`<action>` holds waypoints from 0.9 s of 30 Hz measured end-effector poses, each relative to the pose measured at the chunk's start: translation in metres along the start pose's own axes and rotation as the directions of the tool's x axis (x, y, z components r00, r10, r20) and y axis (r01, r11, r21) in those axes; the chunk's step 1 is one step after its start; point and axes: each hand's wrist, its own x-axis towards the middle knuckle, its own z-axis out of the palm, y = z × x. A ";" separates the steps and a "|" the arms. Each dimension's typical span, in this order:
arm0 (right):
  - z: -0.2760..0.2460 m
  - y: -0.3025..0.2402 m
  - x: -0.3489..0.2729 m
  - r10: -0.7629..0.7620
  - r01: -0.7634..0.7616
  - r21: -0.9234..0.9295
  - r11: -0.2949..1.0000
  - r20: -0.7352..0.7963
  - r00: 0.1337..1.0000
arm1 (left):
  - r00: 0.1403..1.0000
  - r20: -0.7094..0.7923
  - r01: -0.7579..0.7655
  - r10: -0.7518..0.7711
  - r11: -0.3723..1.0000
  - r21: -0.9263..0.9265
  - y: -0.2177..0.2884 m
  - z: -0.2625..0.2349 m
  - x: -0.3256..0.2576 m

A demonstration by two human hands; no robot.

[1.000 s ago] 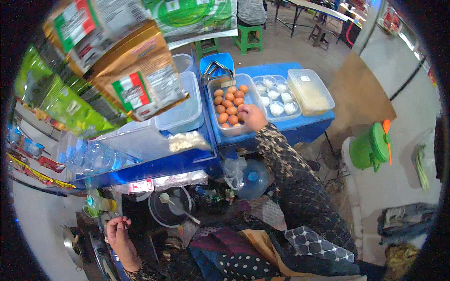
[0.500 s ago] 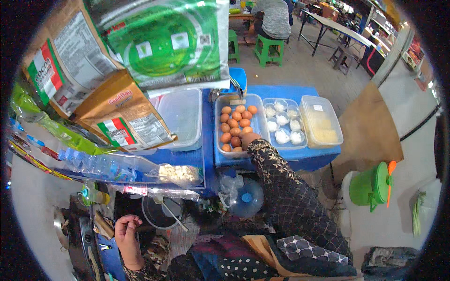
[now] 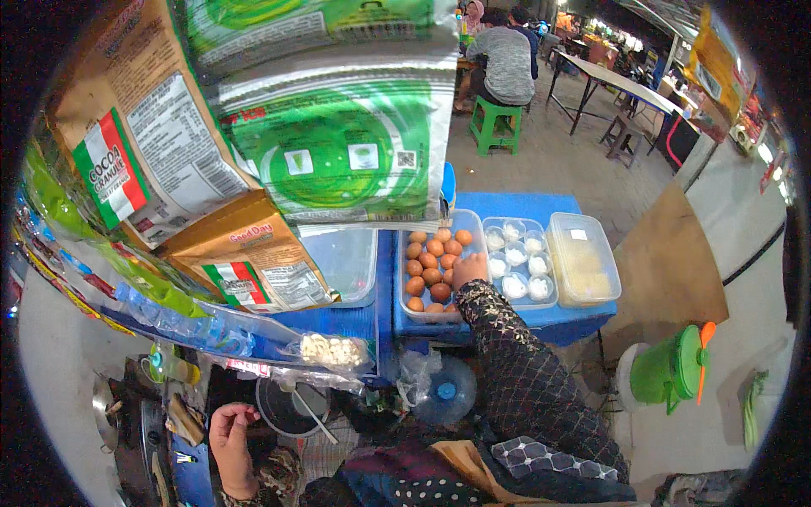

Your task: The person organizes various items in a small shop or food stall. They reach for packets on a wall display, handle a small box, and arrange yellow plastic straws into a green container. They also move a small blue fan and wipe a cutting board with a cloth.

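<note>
My right hand point(image 3: 470, 269) reaches into a clear plastic box point(image 3: 416, 314), at the right side of several brown eggs point(image 3: 435, 248). Its fingers are curled downward, and the hand itself hides whatever may be in them. Just right of it, a second clear box point(image 3: 549, 300) has several small clear cups point(image 3: 537, 264) with white contents. My left hand point(image 3: 232, 444) hangs at the lower left, fingers loosely bent and apart, with nothing in it. Nearest to it is a dark bucket point(image 3: 291, 410) with a long-handled ladle point(image 3: 317, 416).
Hanging sachets point(image 3: 346, 152) crowd the upper left. A lidded box of pale yellow contents point(image 3: 583, 262) stands at the right end of the blue table point(image 3: 507, 203). Below are a water jug point(image 3: 448, 393) and a green bucket point(image 3: 667, 370). A person point(image 3: 504, 68) sits beyond.
The view has tilted upward, so the table appears lower. My right hand has shifted toward the right side of the egg box. My left hand stays about where it was.
</note>
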 end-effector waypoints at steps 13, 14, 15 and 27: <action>-0.038 -0.011 -0.041 0.075 -0.069 0.264 0.962 -0.011 0.997 | 1.000 -0.023 0.021 -0.020 1.000 0.019 0.002 -0.009 -0.016; -0.048 -0.021 -0.053 0.071 -0.049 0.343 0.938 -0.052 0.996 | 1.000 -0.020 -0.012 0.012 1.000 0.023 0.003 -0.015 -0.018; -0.047 -0.024 -0.063 0.081 -0.015 0.382 0.924 -0.156 0.984 | 0.999 -0.012 -0.034 0.034 0.999 0.013 0.000 -0.021 -0.018; -0.018 -0.185 -0.331 -0.225 0.420 0.705 0.571 -0.358 0.906 | 0.986 0.148 -0.058 0.078 0.989 -0.134 -0.054 -0.193 -0.131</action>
